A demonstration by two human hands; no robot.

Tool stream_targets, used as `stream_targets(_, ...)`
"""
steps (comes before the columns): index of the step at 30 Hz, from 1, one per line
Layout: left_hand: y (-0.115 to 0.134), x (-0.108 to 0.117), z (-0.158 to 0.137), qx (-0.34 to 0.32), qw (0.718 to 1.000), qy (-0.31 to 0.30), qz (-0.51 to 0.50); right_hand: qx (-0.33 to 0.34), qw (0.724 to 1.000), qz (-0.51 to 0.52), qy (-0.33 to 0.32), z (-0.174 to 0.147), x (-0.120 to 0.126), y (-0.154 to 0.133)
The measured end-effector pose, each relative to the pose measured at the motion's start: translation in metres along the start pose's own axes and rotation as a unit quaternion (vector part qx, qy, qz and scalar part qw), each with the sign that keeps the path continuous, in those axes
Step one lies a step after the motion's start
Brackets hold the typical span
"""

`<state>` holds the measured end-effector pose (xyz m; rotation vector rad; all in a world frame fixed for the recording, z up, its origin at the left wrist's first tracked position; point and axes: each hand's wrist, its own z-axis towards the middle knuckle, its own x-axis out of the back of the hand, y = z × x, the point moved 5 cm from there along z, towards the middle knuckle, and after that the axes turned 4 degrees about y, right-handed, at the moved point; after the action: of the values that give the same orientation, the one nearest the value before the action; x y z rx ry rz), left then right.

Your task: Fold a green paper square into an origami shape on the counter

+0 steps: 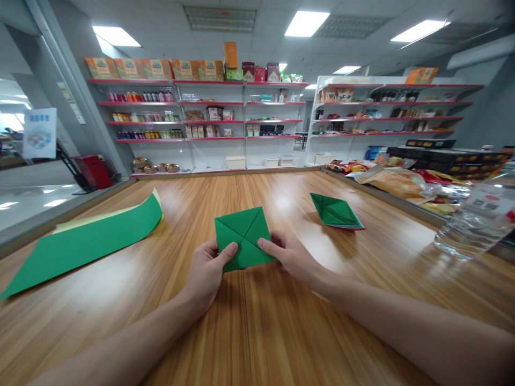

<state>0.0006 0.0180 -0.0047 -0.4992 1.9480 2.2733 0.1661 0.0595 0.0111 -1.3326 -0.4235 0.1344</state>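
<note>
Clock centred on the green square (244, 239), 12 o'clock is wide-open tabletop (237, 190), easy pass right up to the far rim. The green sheet (92, 241) blocks 9, though there's a bare lane between it and the left hand (207, 271). The folded green piece (337, 212) sits in the way between 2 and 3, bottle (475, 220) further out at 3, bare wood between those two

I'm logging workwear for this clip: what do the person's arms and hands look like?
The left hand and right hand are ungloved; no ring or watch shows. The left forearm and right forearm are bare, with no sleeve or marking visible.
</note>
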Motion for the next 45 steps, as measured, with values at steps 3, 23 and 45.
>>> stream_targets(3, 0.0, 0.002, 0.001, -0.012, 1.0, -0.016, 0.016, -0.038, 0.994, -0.002, -0.103, -0.005, -0.014, 0.008)
stream_targets(23, -0.005, -0.013, -0.008, 0.067, 0.989, -0.112, 0.075, -0.031, 0.996, 0.084, 0.02, -0.003, 0.001, 0.015)
stream_targets(45, 0.01, -0.003, -0.002, -0.001, 0.973, -0.213, 0.087, -0.195, 0.917, 0.335, -0.097, 0.001, -0.001, 0.013)
